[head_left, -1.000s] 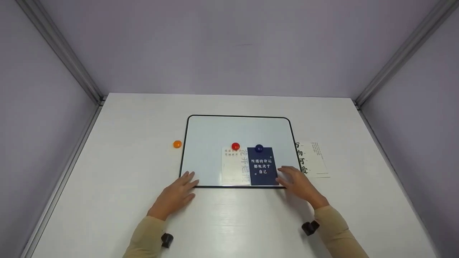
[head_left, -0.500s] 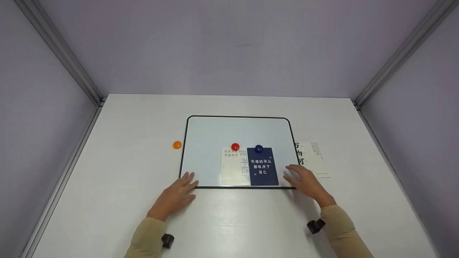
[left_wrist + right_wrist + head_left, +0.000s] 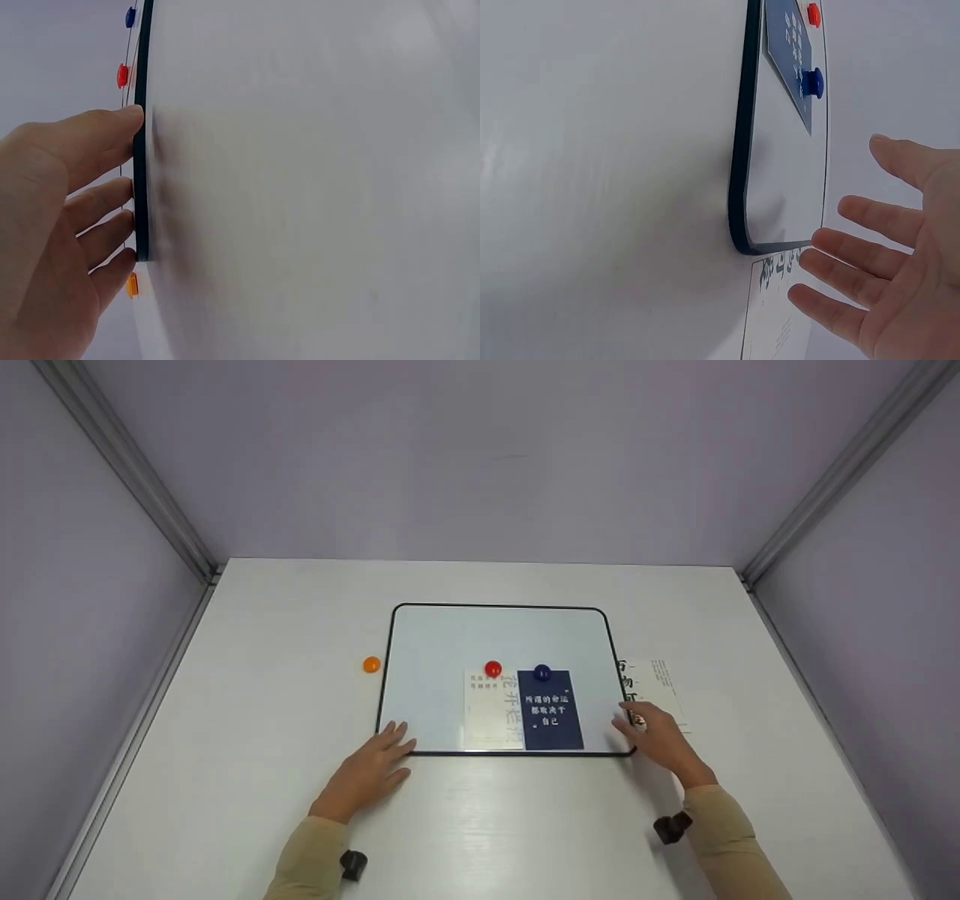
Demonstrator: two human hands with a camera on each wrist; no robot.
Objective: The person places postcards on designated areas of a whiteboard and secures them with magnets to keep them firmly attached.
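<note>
My left hand (image 3: 365, 773) lay flat, fingers straight against the whiteboard (image 3: 450, 660) near edge; my right hand (image 3: 658, 739) hovered spread, holding nothing, over the white card (image 3: 664, 682) just right of the board.

One whiteboard (image 3: 450, 660); three magnets: orange (image 3: 371, 664), red (image 3: 493, 667), blue (image 3: 542, 671); apparently three cards: dark blue (image 3: 551, 712), white (image 3: 487, 712), white off-board (image 3: 664, 682).

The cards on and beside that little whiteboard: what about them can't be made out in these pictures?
- White card, head view: its right part lies under the blue card.
- Loose card, head view: the right hand covers its near left corner; the small print is too small to read.
- Loose card, right wrist view: cut off by the bottom edge.
- Left wrist view: both pinned cards are hidden; the board is seen edge-on.
</note>
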